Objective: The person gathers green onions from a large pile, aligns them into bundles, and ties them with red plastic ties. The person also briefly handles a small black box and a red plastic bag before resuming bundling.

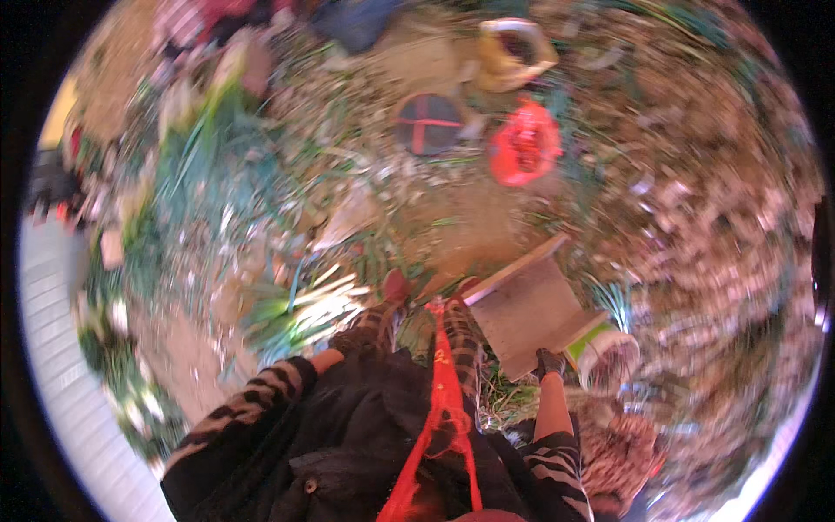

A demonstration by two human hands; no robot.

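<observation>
My right hand [550, 363], in a dark glove, grips the near edge of a small wooden stool [535, 307] made of boards. The stool is tilted beside my right leg. My left hand [349, 341], in a dark patterned glove, is at my left leg; blur hides its fingers. Just beyond it lies a bundle of green onions or leeks [326, 303] with white stems and a blue tie. A red strap [442, 372] hangs down my front between my legs.
A white bucket with a green band [613, 359] stands right of the stool. Ahead are a round dark seat with a red cross [428, 124], a red plastic bag [526, 143] and a yellow container [515, 55]. Leafy greens [215, 150] cover the left ground; another person [215, 16] is at upper left.
</observation>
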